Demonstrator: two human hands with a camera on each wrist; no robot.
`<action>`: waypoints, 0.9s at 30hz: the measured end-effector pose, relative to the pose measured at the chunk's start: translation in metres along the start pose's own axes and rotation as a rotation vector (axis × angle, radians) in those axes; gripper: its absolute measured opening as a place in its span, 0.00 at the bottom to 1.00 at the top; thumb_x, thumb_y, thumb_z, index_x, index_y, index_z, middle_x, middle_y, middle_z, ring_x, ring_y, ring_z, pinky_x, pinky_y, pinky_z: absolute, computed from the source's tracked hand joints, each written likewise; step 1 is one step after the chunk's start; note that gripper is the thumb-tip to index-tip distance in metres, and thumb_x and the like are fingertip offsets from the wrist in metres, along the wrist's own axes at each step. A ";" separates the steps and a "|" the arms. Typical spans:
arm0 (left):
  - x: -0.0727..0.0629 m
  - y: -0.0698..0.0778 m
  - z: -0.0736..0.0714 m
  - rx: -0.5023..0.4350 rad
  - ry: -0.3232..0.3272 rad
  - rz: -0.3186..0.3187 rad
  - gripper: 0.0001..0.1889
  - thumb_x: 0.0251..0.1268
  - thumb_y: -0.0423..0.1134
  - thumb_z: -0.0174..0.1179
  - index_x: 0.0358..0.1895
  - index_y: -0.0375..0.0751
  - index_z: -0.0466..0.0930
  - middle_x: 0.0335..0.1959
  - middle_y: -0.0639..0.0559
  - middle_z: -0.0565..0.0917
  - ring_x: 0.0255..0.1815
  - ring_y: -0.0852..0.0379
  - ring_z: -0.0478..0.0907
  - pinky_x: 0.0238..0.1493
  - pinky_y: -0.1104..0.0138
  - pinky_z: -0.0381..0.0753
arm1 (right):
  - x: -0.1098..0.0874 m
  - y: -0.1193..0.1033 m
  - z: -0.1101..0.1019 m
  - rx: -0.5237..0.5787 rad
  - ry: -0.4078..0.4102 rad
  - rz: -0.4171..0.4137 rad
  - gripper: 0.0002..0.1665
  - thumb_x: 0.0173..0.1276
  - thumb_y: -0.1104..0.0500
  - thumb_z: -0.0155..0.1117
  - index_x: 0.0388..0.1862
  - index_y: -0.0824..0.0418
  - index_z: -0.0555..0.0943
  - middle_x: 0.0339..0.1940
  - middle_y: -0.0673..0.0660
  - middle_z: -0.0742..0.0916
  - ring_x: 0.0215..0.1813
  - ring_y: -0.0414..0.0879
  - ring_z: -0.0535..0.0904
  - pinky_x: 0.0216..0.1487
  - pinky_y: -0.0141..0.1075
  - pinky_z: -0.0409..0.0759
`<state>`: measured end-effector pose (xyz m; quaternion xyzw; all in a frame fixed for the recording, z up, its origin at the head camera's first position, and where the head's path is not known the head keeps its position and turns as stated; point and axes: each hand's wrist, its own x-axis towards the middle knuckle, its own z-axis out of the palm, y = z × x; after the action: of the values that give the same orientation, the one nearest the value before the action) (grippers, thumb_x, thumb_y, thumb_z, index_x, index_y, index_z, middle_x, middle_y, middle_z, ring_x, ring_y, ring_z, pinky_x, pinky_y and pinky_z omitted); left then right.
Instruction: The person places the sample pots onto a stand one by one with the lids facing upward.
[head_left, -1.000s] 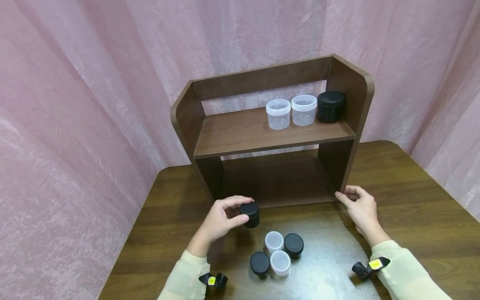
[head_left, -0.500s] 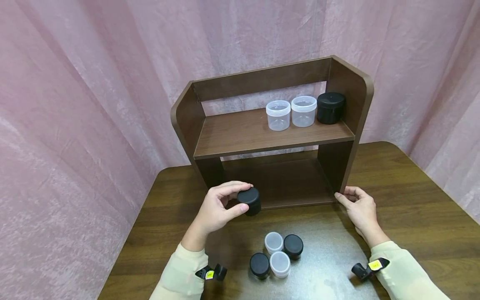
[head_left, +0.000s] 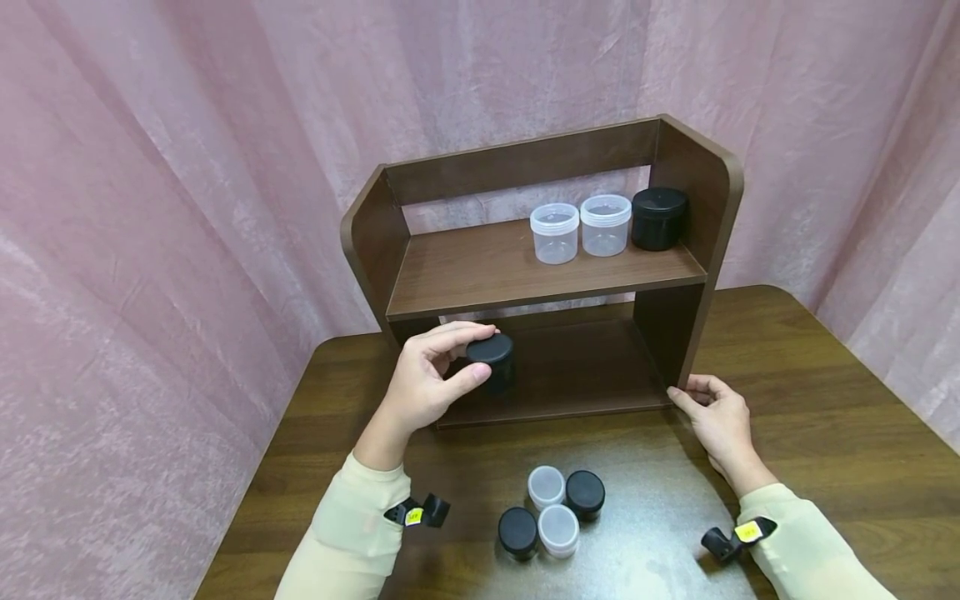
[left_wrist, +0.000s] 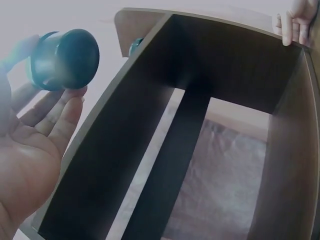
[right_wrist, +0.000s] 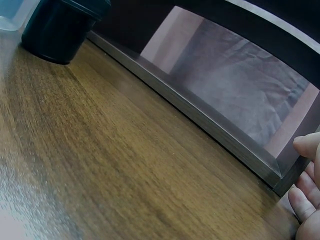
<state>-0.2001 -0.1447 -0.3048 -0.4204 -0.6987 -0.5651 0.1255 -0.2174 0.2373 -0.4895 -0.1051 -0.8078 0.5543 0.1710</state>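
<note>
My left hand (head_left: 430, 379) holds a small black lidded jar (head_left: 491, 363) between thumb and fingers, raised in front of the lower compartment of a brown two-tier shelf (head_left: 536, 287). In the left wrist view the jar (left_wrist: 65, 60) is tilted in the picture, with the thumb and fingertips against its side. My right hand (head_left: 717, 423) grips the shelf's lower right front corner. Its thumb lies on the front edge and the fingers are on the outer side, as the right wrist view shows beside the shelf corner (right_wrist: 277, 180).
On the upper tier stand two clear jars (head_left: 555, 234) and a larger black jar (head_left: 658, 219), toward the right. Nearer on the wooden table (head_left: 337, 467) is a cluster of black jars (head_left: 518, 532) and white-lidded jars (head_left: 558, 530). A pink curtain (head_left: 247, 167) hangs behind.
My left hand has lifted the black jar up and forward, from above the table to in front of the lower compartment. The right hand has stayed at the shelf corner.
</note>
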 end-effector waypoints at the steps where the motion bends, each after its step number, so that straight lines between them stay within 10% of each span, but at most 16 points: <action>1: 0.002 0.000 0.000 0.001 0.004 0.002 0.19 0.59 0.29 0.65 0.54 0.27 0.79 0.52 0.39 0.81 0.52 0.48 0.77 0.47 0.66 0.80 | 0.000 0.000 0.000 0.002 0.000 0.000 0.22 0.62 0.49 0.71 0.46 0.64 0.80 0.35 0.45 0.82 0.39 0.33 0.75 0.33 0.23 0.73; 13: 0.019 0.002 -0.001 -0.005 0.048 0.043 0.25 0.68 0.37 0.59 0.64 0.27 0.70 0.57 0.37 0.78 0.56 0.47 0.76 0.55 0.67 0.76 | 0.001 0.001 0.000 -0.003 0.003 -0.001 0.22 0.61 0.49 0.71 0.46 0.63 0.80 0.35 0.46 0.82 0.38 0.33 0.75 0.34 0.23 0.73; 27: 0.059 0.002 -0.013 0.042 0.069 -0.011 0.24 0.63 0.21 0.58 0.63 0.27 0.70 0.61 0.37 0.76 0.54 0.51 0.78 0.50 0.68 0.80 | 0.000 0.001 0.001 0.001 0.010 -0.001 0.22 0.61 0.50 0.71 0.46 0.63 0.80 0.35 0.45 0.82 0.39 0.33 0.75 0.33 0.23 0.73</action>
<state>-0.2394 -0.1298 -0.2607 -0.3942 -0.7078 -0.5653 0.1554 -0.2183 0.2368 -0.4910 -0.1071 -0.8067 0.5541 0.1754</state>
